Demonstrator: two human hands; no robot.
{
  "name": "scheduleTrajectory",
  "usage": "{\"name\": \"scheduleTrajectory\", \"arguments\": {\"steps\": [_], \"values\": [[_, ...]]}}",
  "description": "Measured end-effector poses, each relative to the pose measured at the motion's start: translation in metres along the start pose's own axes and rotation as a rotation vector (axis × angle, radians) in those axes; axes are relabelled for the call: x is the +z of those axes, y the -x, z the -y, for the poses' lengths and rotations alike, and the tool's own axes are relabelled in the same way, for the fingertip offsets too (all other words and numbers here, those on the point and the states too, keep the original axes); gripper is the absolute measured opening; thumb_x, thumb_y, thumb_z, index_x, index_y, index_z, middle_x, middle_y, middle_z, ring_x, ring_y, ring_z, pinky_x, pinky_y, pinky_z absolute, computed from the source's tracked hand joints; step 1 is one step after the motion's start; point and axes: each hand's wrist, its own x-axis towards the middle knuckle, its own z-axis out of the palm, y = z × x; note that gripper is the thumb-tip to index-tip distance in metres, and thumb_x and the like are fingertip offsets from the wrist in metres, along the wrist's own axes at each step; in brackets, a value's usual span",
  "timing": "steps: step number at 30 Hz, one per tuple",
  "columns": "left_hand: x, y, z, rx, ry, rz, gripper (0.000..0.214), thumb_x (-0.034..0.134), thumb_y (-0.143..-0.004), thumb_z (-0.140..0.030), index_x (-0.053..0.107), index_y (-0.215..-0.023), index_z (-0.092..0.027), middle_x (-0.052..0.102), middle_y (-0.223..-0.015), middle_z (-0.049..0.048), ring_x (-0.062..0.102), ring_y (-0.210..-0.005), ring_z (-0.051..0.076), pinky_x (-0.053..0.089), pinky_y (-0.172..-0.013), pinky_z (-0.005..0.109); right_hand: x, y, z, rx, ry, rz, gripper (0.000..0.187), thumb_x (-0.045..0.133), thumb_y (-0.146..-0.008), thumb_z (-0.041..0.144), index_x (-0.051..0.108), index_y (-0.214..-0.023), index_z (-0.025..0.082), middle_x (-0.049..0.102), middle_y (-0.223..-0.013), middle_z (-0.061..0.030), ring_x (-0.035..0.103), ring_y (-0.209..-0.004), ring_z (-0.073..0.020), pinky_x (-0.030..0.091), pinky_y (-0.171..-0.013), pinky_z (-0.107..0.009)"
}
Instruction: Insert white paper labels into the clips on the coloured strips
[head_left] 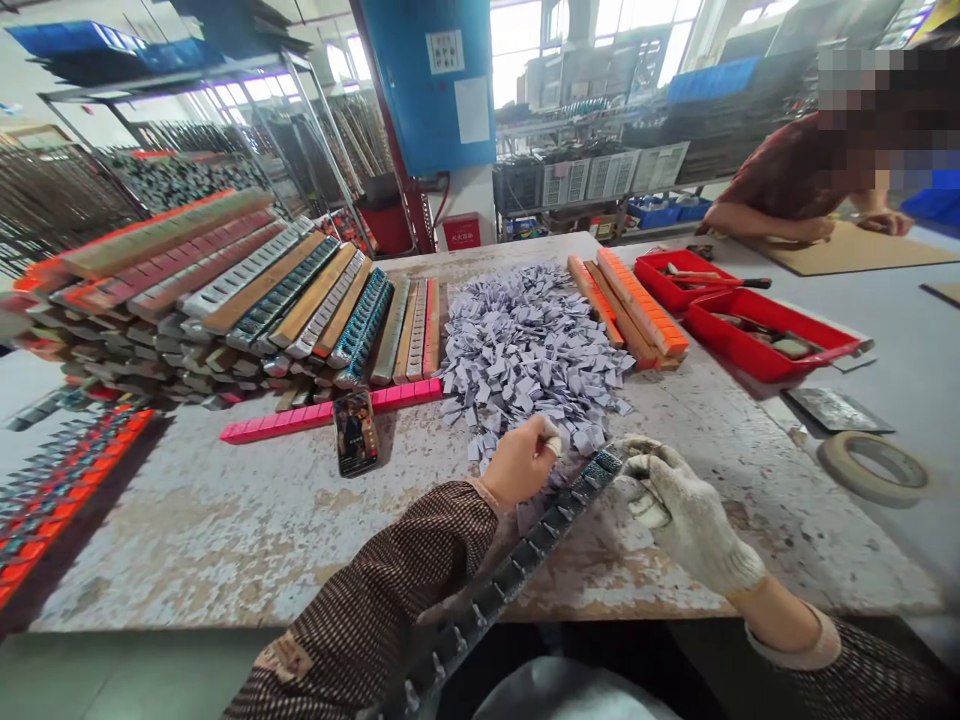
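My left hand (521,462) is bare, its fingers pinched together at the near edge of a heap of small pale paper tags (529,345); what it pinches is too small to name. My right hand (679,510) wears a white knit glove and grips the far end of a long dark strip (525,555) set with rows of small metal parts. The strip runs diagonally from the table edge down toward my lap.
A big stack of filled strips (202,290) lies at the left, a pink strip (300,418) and a phone (355,432) in front of it. Orange strips (634,305), two red trays (757,335), a tape roll (874,468). Another person (795,180) leans on cardboard at back right.
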Motion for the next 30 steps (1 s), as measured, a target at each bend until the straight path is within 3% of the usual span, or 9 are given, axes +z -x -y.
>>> {"name": "scheduleTrajectory", "arguments": {"steps": [4, 6, 8, 10, 13, 16, 22, 26, 30], "values": [[-0.004, 0.021, -0.02, -0.175, 0.646, -0.083, 0.014, 0.048, -0.096, -0.032, 0.048, -0.097, -0.018, 0.069, -0.093, 0.0074, 0.071, -0.083, 0.017, 0.059, -0.082, 0.034, 0.02, -0.005, -0.018, -0.299, 0.232, 0.071, 0.038, 0.058, -0.099, 0.046, 0.057, -0.133, 0.03, 0.065, -0.113, -0.0145, 0.068, -0.095, -0.0313, 0.063, -0.072, -0.045], [-0.006, 0.035, -0.031, -0.287, 1.078, -0.084, 0.024, 0.066, -0.086, -0.035, 0.052, -0.095, -0.017, 0.07, -0.091, 0.0064, 0.071, -0.083, 0.017, 0.059, -0.086, 0.035, 0.035, -0.005, -0.017, -0.359, 0.319, 0.118, 0.041, 0.052, -0.101, 0.045, 0.051, -0.139, 0.03, 0.066, -0.107, -0.0139, 0.068, -0.088, -0.0305, 0.062, -0.065, -0.044], [-0.008, 0.049, -0.039, -0.347, 1.264, -0.064, 0.033, 0.077, -0.077, -0.035, 0.055, -0.093, -0.016, 0.07, -0.09, 0.0058, 0.07, -0.082, 0.016, 0.058, -0.085, 0.034, 0.048, -0.002, -0.007, -0.305, 0.229, 0.132, 0.04, 0.043, -0.104, 0.047, 0.049, -0.14, 0.03, 0.065, -0.097, -0.0113, 0.064, -0.071, -0.0249, 0.056, -0.052, -0.036], [-0.012, 0.061, -0.041, -0.349, 1.225, -0.023, 0.038, 0.082, -0.074, -0.038, 0.057, -0.093, -0.016, 0.068, -0.093, 0.006, 0.067, -0.083, 0.016, 0.058, -0.081, 0.032, 0.055, 0.003, 0.006, -0.112, -0.038, 0.132, 0.038, 0.049, -0.101, 0.052, 0.054, -0.131, 0.029, 0.061, -0.087, -0.007, 0.054, -0.058, -0.0179, 0.045, -0.042, -0.028], [-0.021, 0.079, -0.039, -0.29, 1.027, 0.078, 0.044, 0.083, -0.076, -0.046, 0.056, -0.097, -0.017, 0.064, -0.093, 0.0042, 0.06, -0.081, 0.014, 0.052, -0.071, 0.026, 0.054, 0.017, 0.024, 0.305, -0.37, 0.158, 0.053, 0.081, -0.079, 0.054, 0.059, -0.121, 0.03, 0.052, -0.073, 0.0013, 0.04, -0.048, -0.0099, 0.03, -0.035, -0.019], [-0.027, 0.094, -0.039, -0.173, 0.737, 0.217, 0.035, 0.071, -0.088, -0.05, 0.056, -0.091, -0.017, 0.055, -0.08, -0.0012, 0.047, -0.07, 0.011, 0.039, -0.063, 0.023, 0.047, 0.035, 0.033, 0.506, -0.425, 0.21, 0.069, 0.09, -0.073, 0.048, 0.058, -0.131, 0.031, 0.054, -0.074, 0.0031, 0.045, -0.05, -0.0077, 0.036, -0.04, -0.015], [-0.021, 0.112, -0.043, -0.092, 0.372, 0.293, 0.032, 0.055, -0.093, -0.033, 0.041, -0.068, -0.018, 0.033, -0.062, -0.0059, 0.028, -0.062, 0.01, 0.022, -0.055, 0.025, 0.053, 0.062, 0.038, 0.412, -0.348, 0.203, 0.051, 0.09, -0.07, 0.052, 0.072, -0.11, 0.028, 0.055, -0.071, 0.0005, 0.045, -0.053, -0.0097, 0.043, -0.045, -0.02], [-0.014, 0.12, -0.048, -0.138, 0.384, 0.238, 0.04, 0.054, -0.094, -0.04, 0.039, -0.065, -0.018, 0.031, -0.06, -0.0055, 0.027, -0.06, 0.01, 0.02, -0.054, 0.026, 0.056, 0.069, 0.026, 0.307, -0.313, 0.177, 0.046, 0.084, -0.073, 0.061, 0.072, -0.105, 0.031, 0.059, -0.072, -0.0016, 0.047, -0.051, -0.013, 0.043, -0.041, -0.023], [-0.013, 0.13, -0.066, -0.12, 0.548, 0.304, 0.047, 0.055, -0.096, -0.048, 0.041, -0.063, -0.018, 0.034, -0.058, -0.0047, 0.029, -0.057, 0.009, 0.021, -0.053, 0.026, 0.052, 0.081, 0.016, 0.176, -0.235, 0.275, 0.052, 0.081, -0.073, 0.071, 0.074, -0.099, 0.027, 0.069, -0.084, -0.0057, 0.064, -0.066, -0.0202, 0.06, -0.061, -0.034]]}}
